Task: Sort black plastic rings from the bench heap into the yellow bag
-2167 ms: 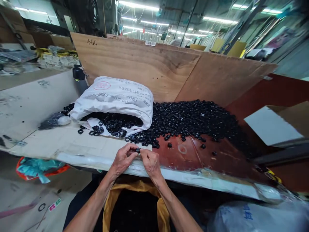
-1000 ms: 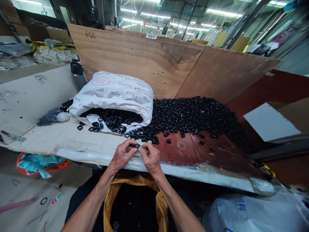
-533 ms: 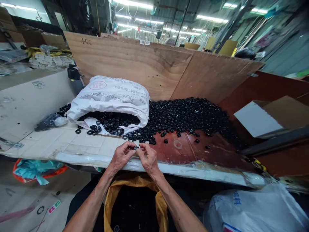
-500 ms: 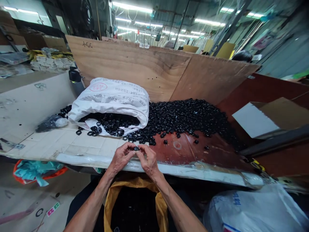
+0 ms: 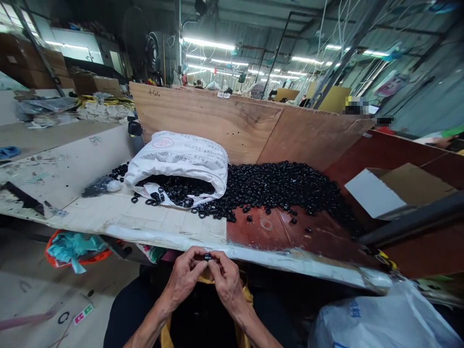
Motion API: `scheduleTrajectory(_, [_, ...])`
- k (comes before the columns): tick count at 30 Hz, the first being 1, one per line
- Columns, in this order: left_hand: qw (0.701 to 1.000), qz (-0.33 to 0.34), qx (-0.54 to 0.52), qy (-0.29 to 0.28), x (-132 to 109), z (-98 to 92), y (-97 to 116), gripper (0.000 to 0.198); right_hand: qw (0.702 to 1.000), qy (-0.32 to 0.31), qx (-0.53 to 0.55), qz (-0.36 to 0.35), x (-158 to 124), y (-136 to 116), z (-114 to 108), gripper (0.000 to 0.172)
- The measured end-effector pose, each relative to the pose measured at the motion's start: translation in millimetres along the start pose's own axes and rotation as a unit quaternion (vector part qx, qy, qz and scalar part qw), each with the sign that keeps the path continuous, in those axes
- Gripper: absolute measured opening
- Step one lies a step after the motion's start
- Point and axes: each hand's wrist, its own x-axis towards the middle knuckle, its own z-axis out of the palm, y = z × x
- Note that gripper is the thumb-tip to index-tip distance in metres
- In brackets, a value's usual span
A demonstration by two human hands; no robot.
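Observation:
A small black ring-shaped part is pinched between the fingertips of my left hand and my right hand. Both hands are closed on it, just in front of the table's front edge. Below them, between my legs, a yellow bag hangs open, its inside dark. On the table lies a white woven sack, its mouth facing me and black rings spilling out. A large heap of the same black parts spreads to the right of the sack.
Wooden boards wall the table at the back. An open cardboard box stands at the right. Under the table's left side hangs an orange-rimmed basket with teal plastic. A large white bag sits at lower right.
Both hands have moved down and toward me with the black ring, from over the table's front strip to above the yellow bag. The view has tilted up somewhat.

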Motion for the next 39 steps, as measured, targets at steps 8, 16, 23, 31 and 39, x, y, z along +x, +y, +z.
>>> scheduleTrajectory(8, [0.963,0.162,0.212,0.020,-12.2,14.5,-11.0,0.027,0.947,0.028,0.264,0.182,-12.9,16.2,3.5,0.042])
scheduleTrajectory(16, [0.872,0.307,0.338,-0.176,-29.6,-0.3,-26.6,0.049,0.797,-0.021,0.330,0.505,-28.2,31.7,-7.6,0.015])
scheduleTrajectory(23, [0.939,0.129,0.313,-0.064,49.4,-39.9,11.7,0.013,0.982,0.081,-0.173,0.007,28.4,21.5,-56.5,0.018])
scheduleTrajectory(31, [0.881,0.016,0.454,0.131,138.4,-22.7,-28.1,0.023,0.901,0.104,-0.419,-0.031,133.4,49.1,-80.0,0.024])
scheduleTrajectory(39, [0.905,0.038,0.413,0.090,130.4,-20.9,-29.3,0.016,0.961,0.088,-0.215,-0.152,121.1,44.2,-68.2,0.013])
